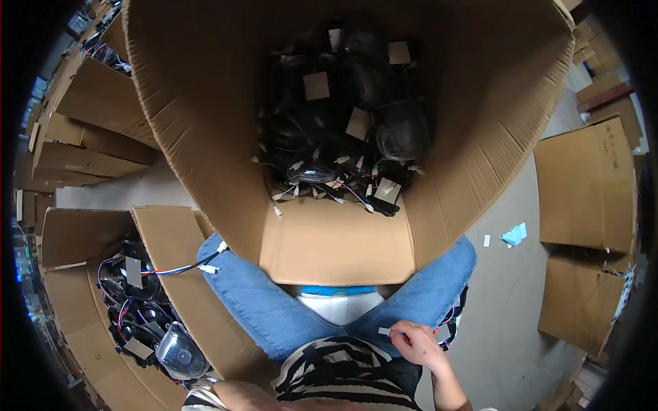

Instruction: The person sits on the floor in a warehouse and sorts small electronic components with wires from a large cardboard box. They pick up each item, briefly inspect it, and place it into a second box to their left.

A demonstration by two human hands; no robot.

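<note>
My right hand [417, 346] is in front of my right thigh, its fingers pinched together. A small white piece [384, 331] sticks out from the fingertips; it looks like a plug on a thin wire, mostly hidden by the fingers. Beside that hand, partly behind my thigh, lies a dark part with coloured wires [449, 327]. My left forearm [240, 396] crosses the lower edge, and its hand is out of view. Between my knees a large cardboard box [336, 240] lies open toward me, holding several black parts with clear covers, square tags and white-plugged wires [360, 123].
At my left stands an open carton [164, 233] of similar black parts [140, 308]; a wire with white plugs [199, 265] reaches over its flap onto my left knee. Closed cartons [582, 192] stand at the right. A blue scrap [513, 235] lies on the floor.
</note>
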